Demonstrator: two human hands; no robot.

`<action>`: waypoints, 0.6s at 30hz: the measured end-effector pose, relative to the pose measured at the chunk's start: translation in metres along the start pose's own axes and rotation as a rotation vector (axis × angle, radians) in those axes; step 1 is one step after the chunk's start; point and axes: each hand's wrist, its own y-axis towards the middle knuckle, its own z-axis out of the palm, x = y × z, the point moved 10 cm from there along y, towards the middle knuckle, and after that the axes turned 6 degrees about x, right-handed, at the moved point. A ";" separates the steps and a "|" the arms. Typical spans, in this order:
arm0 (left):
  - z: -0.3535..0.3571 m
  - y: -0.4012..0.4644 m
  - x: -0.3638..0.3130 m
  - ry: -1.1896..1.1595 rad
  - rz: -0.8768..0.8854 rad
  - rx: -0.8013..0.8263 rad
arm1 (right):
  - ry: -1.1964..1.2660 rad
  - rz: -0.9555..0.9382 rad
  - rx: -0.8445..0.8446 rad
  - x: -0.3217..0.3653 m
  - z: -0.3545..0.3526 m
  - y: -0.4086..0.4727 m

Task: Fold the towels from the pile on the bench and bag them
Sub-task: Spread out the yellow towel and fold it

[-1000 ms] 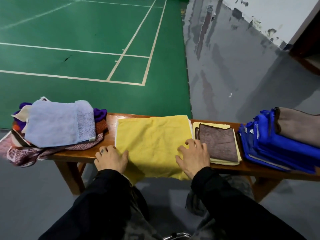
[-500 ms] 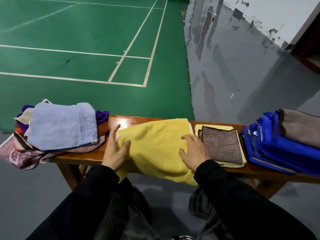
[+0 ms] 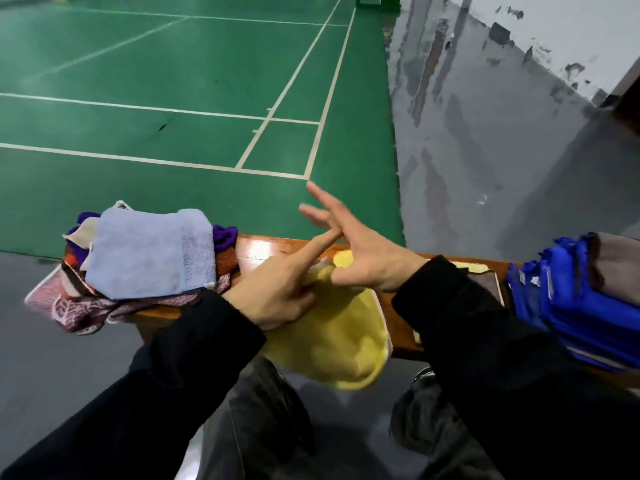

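Observation:
Both my hands hold a yellow towel (image 3: 332,341) up in front of the wooden bench (image 3: 263,247), and it hangs bunched below them. My left hand (image 3: 277,292) grips its upper edge with the index finger stretched out. My right hand (image 3: 363,258) pinches the same edge with its thumb while its other fingers are spread straight. The unfolded pile (image 3: 145,254), topped by a light blue towel, lies on the bench's left end. My right sleeve mostly hides a folded brown towel (image 3: 485,277) on the bench.
A blue fabric bundle (image 3: 571,299) with a grey-brown cloth (image 3: 616,261) on it sits at the bench's right end. Behind the bench are a green court floor and wet grey concrete. My knees are just below the bench's front edge.
The yellow towel lay flat on the bench under both hands. Both hands have gathered it, come together and lifted it off the bench.

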 end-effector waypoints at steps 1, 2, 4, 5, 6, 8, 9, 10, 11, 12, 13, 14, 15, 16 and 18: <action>-0.006 0.000 -0.002 0.057 0.015 -0.031 | 0.033 0.045 0.088 -0.003 0.005 0.002; -0.011 0.000 -0.003 0.081 0.021 -0.055 | 0.051 0.094 0.140 -0.008 0.007 0.001; -0.014 0.000 -0.002 0.033 0.023 -0.062 | 0.001 0.196 0.154 -0.027 0.009 -0.005; -0.013 0.001 -0.003 0.006 0.033 -0.052 | -0.035 0.224 0.150 -0.034 0.010 -0.007; -0.012 0.002 -0.004 -0.004 0.033 -0.052 | -0.069 0.234 0.157 -0.038 0.013 -0.009; -0.014 0.001 0.005 -0.006 -0.003 -0.112 | -0.132 0.227 0.131 -0.040 0.012 -0.012; -0.014 -0.003 0.014 -0.004 -0.041 -0.134 | -0.137 0.209 0.073 -0.037 0.007 -0.013; -0.010 -0.008 0.023 0.008 -0.093 -0.128 | -0.130 0.187 -0.001 -0.034 -0.001 -0.016; -0.003 -0.014 0.038 0.031 -0.147 -0.096 | -0.104 0.167 -0.072 -0.031 -0.009 -0.020; 0.005 -0.021 0.055 0.053 -0.205 -0.058 | -0.072 0.145 -0.132 -0.028 -0.017 -0.024; 0.011 -0.028 0.071 0.051 -0.262 -0.042 | -0.057 0.137 -0.180 -0.027 -0.025 -0.027; 0.014 -0.035 0.086 -0.014 -0.316 -0.065 | -0.055 0.141 -0.219 -0.028 -0.031 -0.032; 0.012 -0.040 0.095 -0.141 -0.336 -0.131 | -0.067 0.179 -0.266 -0.035 -0.039 -0.036; 0.005 -0.044 0.098 -0.292 -0.332 -0.231 | -0.085 0.221 -0.305 -0.041 -0.047 -0.040; -0.011 -0.049 0.097 -0.523 -0.274 -0.437 | -0.216 0.349 -0.326 -0.055 -0.056 -0.049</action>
